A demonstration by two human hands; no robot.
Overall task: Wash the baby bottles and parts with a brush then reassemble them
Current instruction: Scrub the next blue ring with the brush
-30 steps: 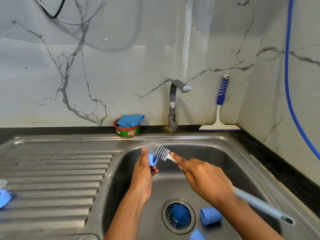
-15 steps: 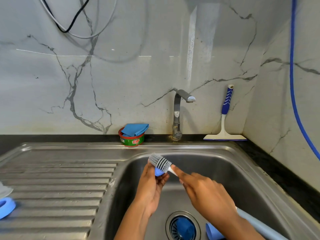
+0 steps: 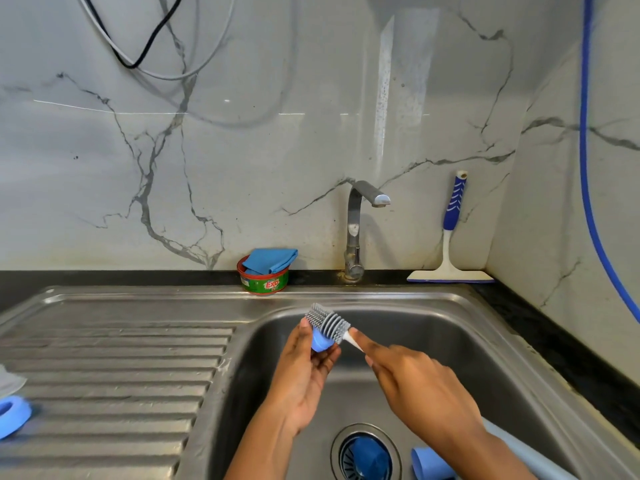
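1. Over the last second the left hand [image 3: 304, 372] has turned more palm-up. Its fingers are curled round a small blue plastic bottle part [image 3: 320, 344], held above the stainless steel sink [image 3: 450, 301].
2. The right hand [image 3: 415, 386] grips the pale stem of the grey ribbed silicone bottle brush [image 3: 329, 322], with the forefinger laid along it. The brush head now lies across the part's top; a second ago it sat beside it.
3. Scrubbing of this piece looks under way.
4. A blue cap [image 3: 429, 462] in the basin, a blue piece on the drain [image 3: 367, 455] and a blue ring [image 3: 10, 415] on the ribbed draining surface [image 3: 121, 375] probably still wait, so reassembly seems far off.
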